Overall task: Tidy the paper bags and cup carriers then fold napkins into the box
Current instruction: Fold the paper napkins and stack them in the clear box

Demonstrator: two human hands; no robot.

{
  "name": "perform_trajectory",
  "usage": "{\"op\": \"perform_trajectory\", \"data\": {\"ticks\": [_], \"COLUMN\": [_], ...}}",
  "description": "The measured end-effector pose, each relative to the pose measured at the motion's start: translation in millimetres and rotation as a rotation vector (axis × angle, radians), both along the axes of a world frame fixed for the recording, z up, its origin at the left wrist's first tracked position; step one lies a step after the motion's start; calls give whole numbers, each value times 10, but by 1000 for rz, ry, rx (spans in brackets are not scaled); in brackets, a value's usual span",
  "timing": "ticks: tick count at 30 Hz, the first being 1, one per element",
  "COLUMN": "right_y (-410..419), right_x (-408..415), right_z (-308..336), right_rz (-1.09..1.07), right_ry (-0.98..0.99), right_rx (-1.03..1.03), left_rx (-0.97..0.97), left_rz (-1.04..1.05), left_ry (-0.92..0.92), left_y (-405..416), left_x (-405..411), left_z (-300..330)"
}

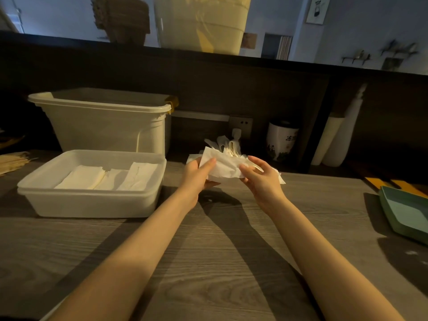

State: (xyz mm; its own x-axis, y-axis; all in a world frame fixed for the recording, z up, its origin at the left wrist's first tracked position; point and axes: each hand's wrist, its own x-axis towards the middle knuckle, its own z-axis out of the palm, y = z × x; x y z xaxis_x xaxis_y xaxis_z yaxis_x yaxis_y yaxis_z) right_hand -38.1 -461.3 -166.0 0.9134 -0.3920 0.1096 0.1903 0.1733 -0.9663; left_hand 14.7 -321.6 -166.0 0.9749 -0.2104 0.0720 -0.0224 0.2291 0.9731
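I hold a white napkin (225, 164) above the wooden counter, partly folded and crumpled. My left hand (198, 173) grips its left edge, thumb on top. My right hand (260, 178) pinches its right side, with a corner of paper sticking out behind the palm. To the left stands a shallow white plastic box (92, 202) with three folded napkins (106, 178) lying side by side inside. Brown paper bags (12, 162) lie stacked at the far left edge. Brown cup carriers (121, 17) stand on the upper shelf.
A tall white bin (104, 126) stands behind the box. Plastic cutlery (225, 144) sits behind the napkin, beside a white jar (281, 140). Cup stacks (335, 140) lean at the back right. A green tray (407, 212) lies at the right edge. A cream bucket (201, 22) sits on the shelf.
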Motion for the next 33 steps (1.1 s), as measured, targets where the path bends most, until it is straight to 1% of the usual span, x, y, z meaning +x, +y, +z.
{"op": "perform_trajectory", "data": {"ticks": [3,6,9,12,14,18,22,24,27,28,30,33], "right_y": [0,31,57,61,50,-5,-9,-21,-61,-56,-38,-46], "right_x": [16,22,31,38,38,32,34,30,35,33,44,66], "right_z": [1,18,-12,-49,-65,-77,-60,-50,-53,-50,-56,-75], "right_rz": [30,116,118,75,37,40,32,65,233,267,257,154], "right_ry": [30,143,205,212,212,194,224,251,294,311,325,307], "right_rx": [7,69,-27,-107,-104,-48,-118,-124,21,39,37,85], "left_rx": [101,242,344,374,324,144,23,-28,-90,-104,-133,-149], "left_rz": [72,140,119,50,21,43,18,-22,-62,-70,-94,-158], "left_ry": [-87,-259,-387,-405,-362,-163,17,87,140,150,176,222], "left_y": [-4,-6,-20,-36,-37,-34,-30,-28,-29,-31,-37,-34], "left_x": [14,18,1,-25,-32,-22,-27,-39,-46,-54,-63,-72], "left_z": [-7,-9,-10,-17,-14,5,-2,8,29,33,34,28]}}
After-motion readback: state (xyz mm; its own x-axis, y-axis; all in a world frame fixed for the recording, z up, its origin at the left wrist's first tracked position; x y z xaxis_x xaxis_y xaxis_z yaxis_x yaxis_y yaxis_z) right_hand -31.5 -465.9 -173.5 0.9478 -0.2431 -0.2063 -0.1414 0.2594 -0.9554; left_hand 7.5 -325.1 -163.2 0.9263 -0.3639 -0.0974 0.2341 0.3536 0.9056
